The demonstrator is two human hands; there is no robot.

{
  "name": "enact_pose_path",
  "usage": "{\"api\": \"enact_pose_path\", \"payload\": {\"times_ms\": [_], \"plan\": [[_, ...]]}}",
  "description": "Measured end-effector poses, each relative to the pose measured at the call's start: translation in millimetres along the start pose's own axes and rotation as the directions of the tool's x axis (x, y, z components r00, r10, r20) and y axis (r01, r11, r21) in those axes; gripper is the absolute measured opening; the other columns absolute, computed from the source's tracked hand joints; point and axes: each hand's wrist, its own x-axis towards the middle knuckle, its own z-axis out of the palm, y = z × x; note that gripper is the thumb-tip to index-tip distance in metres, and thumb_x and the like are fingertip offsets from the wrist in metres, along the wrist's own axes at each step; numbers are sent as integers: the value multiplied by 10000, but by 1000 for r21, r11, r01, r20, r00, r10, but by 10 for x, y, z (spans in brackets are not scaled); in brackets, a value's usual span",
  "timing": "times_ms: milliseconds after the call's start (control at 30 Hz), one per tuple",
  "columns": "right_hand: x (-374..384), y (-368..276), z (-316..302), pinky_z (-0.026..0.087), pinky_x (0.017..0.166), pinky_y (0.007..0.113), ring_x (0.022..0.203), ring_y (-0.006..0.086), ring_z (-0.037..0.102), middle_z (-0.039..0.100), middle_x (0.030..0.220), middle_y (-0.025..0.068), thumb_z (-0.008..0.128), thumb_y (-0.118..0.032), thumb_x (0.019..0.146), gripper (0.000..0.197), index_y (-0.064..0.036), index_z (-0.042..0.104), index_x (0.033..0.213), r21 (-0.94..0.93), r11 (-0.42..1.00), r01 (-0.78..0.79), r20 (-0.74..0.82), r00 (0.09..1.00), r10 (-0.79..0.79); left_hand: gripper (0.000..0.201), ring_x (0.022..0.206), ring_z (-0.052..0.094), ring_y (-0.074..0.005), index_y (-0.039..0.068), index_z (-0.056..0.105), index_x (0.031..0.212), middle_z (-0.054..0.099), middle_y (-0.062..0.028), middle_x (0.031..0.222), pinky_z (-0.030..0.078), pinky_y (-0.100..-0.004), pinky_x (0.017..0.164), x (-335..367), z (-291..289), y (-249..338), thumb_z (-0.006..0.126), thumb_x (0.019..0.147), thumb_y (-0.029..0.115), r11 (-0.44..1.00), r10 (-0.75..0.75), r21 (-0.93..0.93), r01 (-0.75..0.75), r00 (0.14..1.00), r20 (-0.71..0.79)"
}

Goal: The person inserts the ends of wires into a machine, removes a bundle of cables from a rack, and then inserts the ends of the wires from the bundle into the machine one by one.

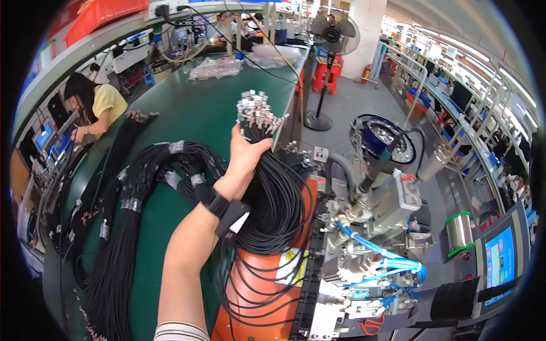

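Observation:
My left hand reaches in from the lower edge, a black band round its wrist. Its fingers are wrapped round the upper end of a thick bundle of black cables. Above the grip, a cluster of small white and metallic connectors sticks up. Below the hand, the cables bend in a wide loop over an orange surface, with several loose strands trailing down. My right hand is out of sight.
More tied black cable bundles lie on the green table at the left. A machine with blue air tubes stands close on the right, beside a wire spool and screen. Farther off are a fan and a co-worker.

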Motion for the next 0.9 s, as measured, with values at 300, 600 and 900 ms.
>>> {"api": "enact_pose_path", "payload": {"times_ms": [300,600,900], "plan": [[-136,57,-12,517,539,341,634,271,664,655,746,99,726,-139,808,267,-43,665,1049,-65,990,-122,286,949,135,664,954,625,-163,-12,396,1322,621,-77,1100,498,-295,892,-495,-510,809,758,767,-57,889,-19,-452,-73,980,-196],[-30,-70,75,501,514,340,623,262,658,662,750,94,728,-144,814,220,-53,679,1009,68,979,-193,0,981,193,753,1067,573,-164,-37,343,1378,565,-104,1224,450,-291,963,-570,-431,866,784,770,8,947,62,-279,-161,942,-331],[26,-45,101,482,486,319,572,230,643,649,692,83,746,-144,799,209,-63,686,982,-149,989,-12,-103,995,-4,767,1053,575,-156,-39,330,1390,567,-97,1208,456,-291,952,-655,-472,910,785,776,26,915,65,-369,-166,960,-271]]}}
